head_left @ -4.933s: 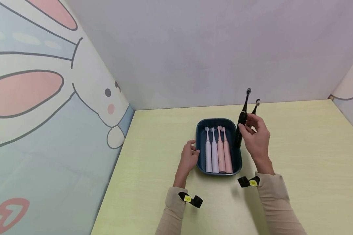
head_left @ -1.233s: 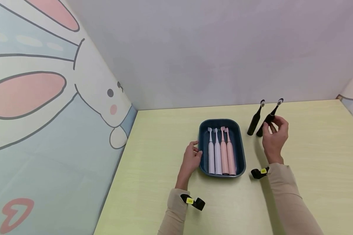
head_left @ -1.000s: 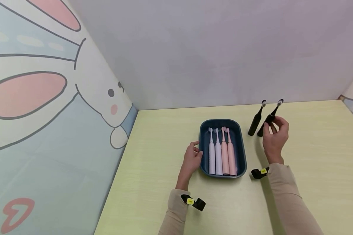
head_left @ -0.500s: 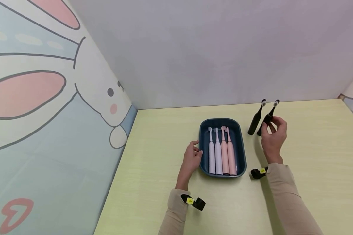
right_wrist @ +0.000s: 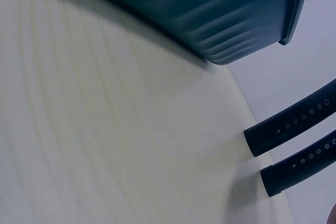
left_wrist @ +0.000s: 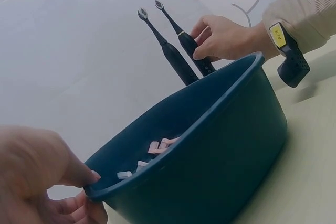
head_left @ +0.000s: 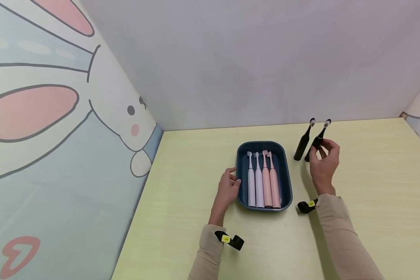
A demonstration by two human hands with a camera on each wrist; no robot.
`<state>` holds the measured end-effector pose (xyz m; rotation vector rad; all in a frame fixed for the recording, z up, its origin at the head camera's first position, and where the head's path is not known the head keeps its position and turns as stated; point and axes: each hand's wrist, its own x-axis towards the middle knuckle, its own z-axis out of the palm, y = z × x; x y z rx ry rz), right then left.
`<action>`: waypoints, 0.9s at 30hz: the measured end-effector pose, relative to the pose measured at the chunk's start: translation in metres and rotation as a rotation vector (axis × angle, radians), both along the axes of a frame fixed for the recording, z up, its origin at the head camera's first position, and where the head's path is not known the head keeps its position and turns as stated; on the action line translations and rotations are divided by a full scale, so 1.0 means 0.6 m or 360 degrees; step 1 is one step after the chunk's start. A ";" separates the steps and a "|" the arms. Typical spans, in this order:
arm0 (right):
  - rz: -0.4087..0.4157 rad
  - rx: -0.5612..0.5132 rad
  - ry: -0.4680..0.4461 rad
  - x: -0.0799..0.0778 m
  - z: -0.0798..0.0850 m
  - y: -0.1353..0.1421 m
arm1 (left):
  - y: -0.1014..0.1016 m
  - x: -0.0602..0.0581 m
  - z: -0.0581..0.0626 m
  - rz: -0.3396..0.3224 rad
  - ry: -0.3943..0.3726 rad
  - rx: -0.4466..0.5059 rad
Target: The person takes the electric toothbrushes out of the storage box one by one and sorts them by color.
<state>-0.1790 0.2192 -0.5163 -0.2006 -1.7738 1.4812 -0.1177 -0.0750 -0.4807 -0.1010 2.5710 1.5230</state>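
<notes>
My left hand (head_left: 227, 188) grips the left rim of a dark blue bin (head_left: 289, 182), thumb inside and fingers outside in the left wrist view. Inside lie two pale lilac electric toothbrushes (head_left: 251, 188) and two pink electric toothbrushes (head_left: 274, 188), heads away from me. To the right of the bin, my right hand (head_left: 324, 161) pinches a black electric toothbrush (head_left: 317, 142) by its upper handle, between thumb and fingers. It is upright, its base at or close to the table. Just left of it a second black electric toothbrush (head_left: 302, 146) stands upright, untouched.
The pale wooden table (head_left: 185, 167) runs back to a plain light wall (head_left: 252, 66). A panel with a cartoon rabbit (head_left: 108, 101) borders it on the left. Each sleeve bears a black wrist strap with a camera (head_left: 236, 242).
Since the oldest frame, my right hand has carried the black toothbrush from the bin's right edge to beside the other black one. Lately it has shifted slightly left. My left hand stays on the rim.
</notes>
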 end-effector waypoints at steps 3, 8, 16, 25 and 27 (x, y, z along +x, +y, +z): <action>0.0010 -0.0002 -0.0022 0.001 0.001 0.000 | 0.000 0.000 0.000 0.0004 -0.0004 -0.0008; 0.0018 0.0002 -0.0040 0.002 0.004 -0.001 | 0.000 0.000 0.002 0.0005 -0.0008 -0.0009; 0.0027 0.0000 -0.0078 0.008 0.004 0.001 | -0.001 0.000 0.004 0.0008 -0.0018 -0.0008; 0.0024 -0.0127 -0.0030 0.026 0.019 0.005 | 0.000 0.000 0.006 0.0020 -0.0047 -0.0015; 0.0020 -0.0148 -0.0019 0.029 0.023 0.005 | 0.000 0.000 0.006 0.0020 -0.0053 -0.0013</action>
